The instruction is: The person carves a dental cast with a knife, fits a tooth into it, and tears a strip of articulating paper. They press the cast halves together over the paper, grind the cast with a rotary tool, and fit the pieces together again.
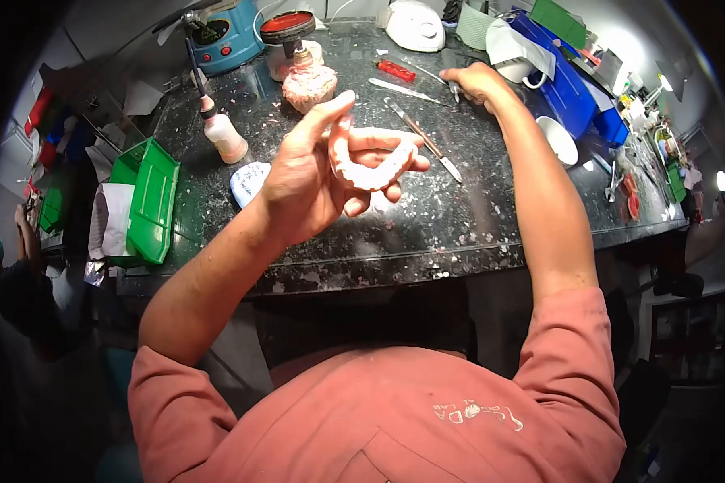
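Note:
A pink and white horseshoe-shaped dental piece rests in my left hand, whose fingers lie under and around it while the thumb points up. Farther back on the dark speckled bench, my right hand is closed on a slim metal tool. A knife with a brown handle lies between my hands. Near it are a pale blade-like tool and a red-handled tool.
At the left stand a green bin, a white bottle and a blue device. A pink-crusted pot is at the back. To the right are a blue bin, a white cup and a mug.

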`<action>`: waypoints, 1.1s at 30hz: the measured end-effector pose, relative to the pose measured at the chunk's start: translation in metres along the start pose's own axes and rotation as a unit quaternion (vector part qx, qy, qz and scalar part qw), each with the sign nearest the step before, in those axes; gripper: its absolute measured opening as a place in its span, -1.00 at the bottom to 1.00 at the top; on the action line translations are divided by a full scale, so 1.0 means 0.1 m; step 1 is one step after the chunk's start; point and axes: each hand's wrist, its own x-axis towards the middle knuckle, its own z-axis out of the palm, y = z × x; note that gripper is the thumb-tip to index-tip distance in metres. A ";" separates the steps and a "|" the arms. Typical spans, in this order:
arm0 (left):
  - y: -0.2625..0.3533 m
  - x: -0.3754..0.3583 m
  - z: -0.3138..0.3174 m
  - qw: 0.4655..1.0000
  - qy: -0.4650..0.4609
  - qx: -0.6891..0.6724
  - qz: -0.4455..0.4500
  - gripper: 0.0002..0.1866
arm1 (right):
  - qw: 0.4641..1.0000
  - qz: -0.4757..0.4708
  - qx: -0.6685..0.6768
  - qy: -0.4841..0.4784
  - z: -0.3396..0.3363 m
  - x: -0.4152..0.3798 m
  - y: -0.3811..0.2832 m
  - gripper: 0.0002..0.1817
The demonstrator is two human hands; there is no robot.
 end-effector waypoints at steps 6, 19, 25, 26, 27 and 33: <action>-0.04 0.08 -0.14 0.999 0.030 0.005 0.037 -0.17 | 0.769 -0.161 0.607 -0.117 0.29 -0.62 -0.22 -0.76; -0.06 -0.02 -0.17 0.969 0.107 -0.210 0.069 -0.31 | 0.806 -0.512 0.298 0.000 0.79 -1.60 -0.42 -0.55; -0.06 -0.04 -0.23 0.974 0.074 -0.197 0.088 -0.36 | 0.797 -0.514 0.318 0.014 0.75 -1.48 -0.36 -0.56; -0.07 -0.05 -0.22 0.973 0.069 -0.198 0.094 -0.36 | 0.799 -0.512 0.315 0.018 0.75 -1.46 -0.35 -0.57; -0.08 -0.06 -0.22 0.972 0.065 -0.202 0.101 -0.35 | 0.800 -0.511 0.314 0.017 0.75 -1.44 -0.35 -0.57; -0.10 -0.06 -0.28 0.975 0.027 -0.193 0.108 -0.36 | 0.807 -0.514 0.284 0.060 0.75 -1.33 -0.35 -0.62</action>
